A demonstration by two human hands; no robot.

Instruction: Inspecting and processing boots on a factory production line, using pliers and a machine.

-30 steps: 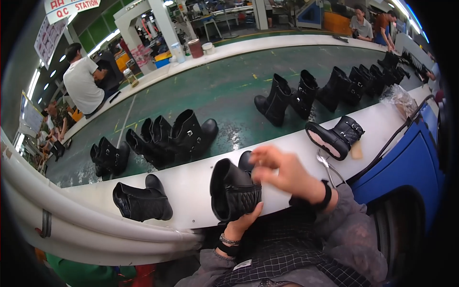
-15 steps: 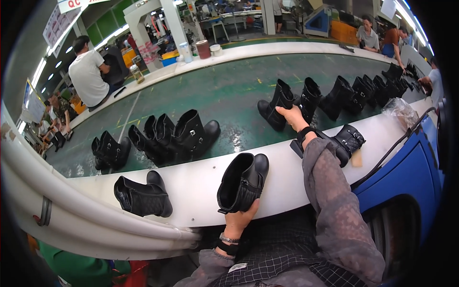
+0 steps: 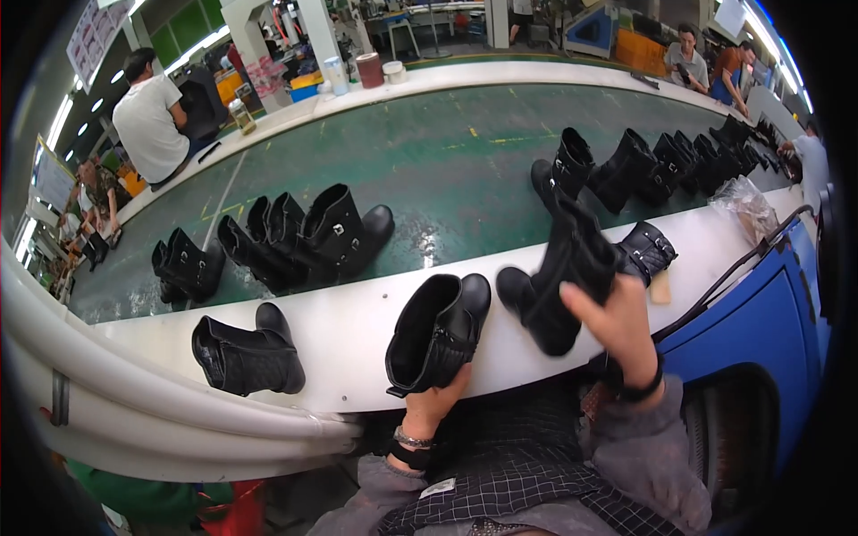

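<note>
My left hand (image 3: 435, 404) is closed on the heel side of a black ankle boot (image 3: 447, 344), whose wide opening faces me and whose toe points away. To its right, my right hand (image 3: 623, 329) grips a second black boot (image 3: 556, 299) by its shaft, thumb on the near side and the other fingers hidden behind. This boot stands over the white ledge, slightly smeared by motion, toe to the left. Behind that hand lies a black boot with buckled straps (image 3: 645, 253), partly covered. Another black boot (image 3: 250, 355) lies on its side at the left.
A green conveyor belt (image 3: 447, 196) runs beyond the white ledge (image 3: 349, 357), carrying rows of black boots left and right. Blue machine housing (image 3: 760, 313) borders the right, thick pale pipes (image 3: 179, 393) the left. Clear plastic wrap (image 3: 746, 205) lies at right. Several people sit or stand farther off.
My right hand has taken a boot off the belt and brought it back toward me over the ledge. My left hand still holds its boot. The view has shifted slightly.
</note>
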